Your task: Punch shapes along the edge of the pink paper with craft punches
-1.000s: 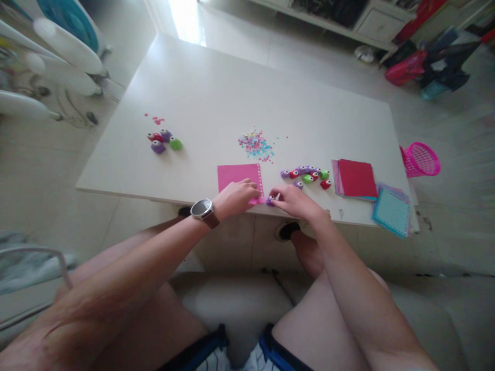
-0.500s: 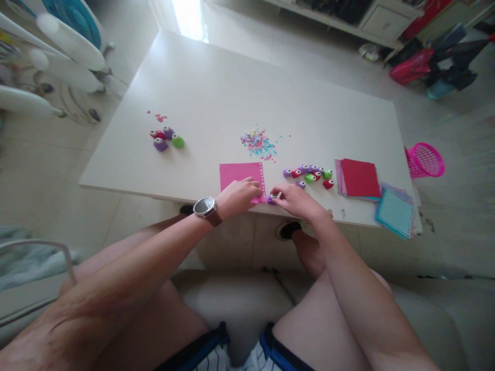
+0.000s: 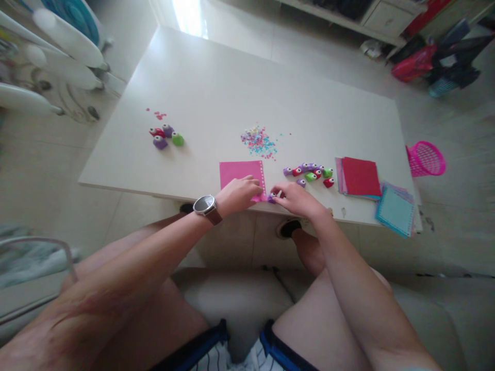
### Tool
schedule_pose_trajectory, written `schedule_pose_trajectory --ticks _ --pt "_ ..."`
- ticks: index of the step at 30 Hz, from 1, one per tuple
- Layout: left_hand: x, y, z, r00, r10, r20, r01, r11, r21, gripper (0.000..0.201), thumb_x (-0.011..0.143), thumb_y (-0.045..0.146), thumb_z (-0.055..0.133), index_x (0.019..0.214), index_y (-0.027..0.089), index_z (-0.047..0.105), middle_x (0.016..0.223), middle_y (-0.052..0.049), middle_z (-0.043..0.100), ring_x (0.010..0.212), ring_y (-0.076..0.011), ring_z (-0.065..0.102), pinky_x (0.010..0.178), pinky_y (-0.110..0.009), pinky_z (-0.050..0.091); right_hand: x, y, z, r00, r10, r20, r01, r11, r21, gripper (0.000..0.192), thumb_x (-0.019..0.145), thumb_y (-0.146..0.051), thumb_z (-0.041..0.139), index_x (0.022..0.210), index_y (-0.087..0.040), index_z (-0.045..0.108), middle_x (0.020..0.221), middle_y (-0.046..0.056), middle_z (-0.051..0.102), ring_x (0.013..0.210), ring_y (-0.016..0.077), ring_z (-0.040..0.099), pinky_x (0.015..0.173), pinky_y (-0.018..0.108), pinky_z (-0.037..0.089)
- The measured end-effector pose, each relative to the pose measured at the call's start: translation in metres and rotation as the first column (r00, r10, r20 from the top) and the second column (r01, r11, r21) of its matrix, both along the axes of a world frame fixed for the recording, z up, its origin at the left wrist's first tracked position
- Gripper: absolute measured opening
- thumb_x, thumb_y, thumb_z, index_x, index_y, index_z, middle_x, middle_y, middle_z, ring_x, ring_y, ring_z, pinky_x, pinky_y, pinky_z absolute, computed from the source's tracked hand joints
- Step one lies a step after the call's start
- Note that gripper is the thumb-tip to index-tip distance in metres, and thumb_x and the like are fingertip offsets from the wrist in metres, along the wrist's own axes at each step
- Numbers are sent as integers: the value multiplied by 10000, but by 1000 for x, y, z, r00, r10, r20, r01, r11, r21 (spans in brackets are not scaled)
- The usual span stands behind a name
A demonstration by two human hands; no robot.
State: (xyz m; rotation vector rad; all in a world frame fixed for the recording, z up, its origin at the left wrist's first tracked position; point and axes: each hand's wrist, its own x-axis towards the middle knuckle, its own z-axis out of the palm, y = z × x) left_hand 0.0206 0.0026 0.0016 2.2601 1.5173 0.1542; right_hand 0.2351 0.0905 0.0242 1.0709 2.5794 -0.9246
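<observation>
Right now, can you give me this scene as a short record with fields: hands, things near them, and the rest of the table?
left hand: rests flat on the pink sheet, near its right edge
right hand: grips a small purple punch at the sheet's lower right corner
sheet edge: a row of small holes along the right side
near right hand: a cluster of punches, purple, red and green
confetti: a loose pile beyond the sheet
far left: four punches
right: paper stack, red on top
table: white
</observation>
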Motion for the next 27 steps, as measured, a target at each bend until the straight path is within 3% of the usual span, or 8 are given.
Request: schedule_pose_trajectory --ticks 27 --pt "0 1 -1 1000 -5 -13 5 1000 14 121 1009 236 690 1064 203 793 1164 -102 769 1166 -271 648 788 -318 550 0 -1 1 999 16 -31 -16 1000 -1 113 983 -165 706 1057 -190 787 1015 78 815 901 213 736 808 284 522"
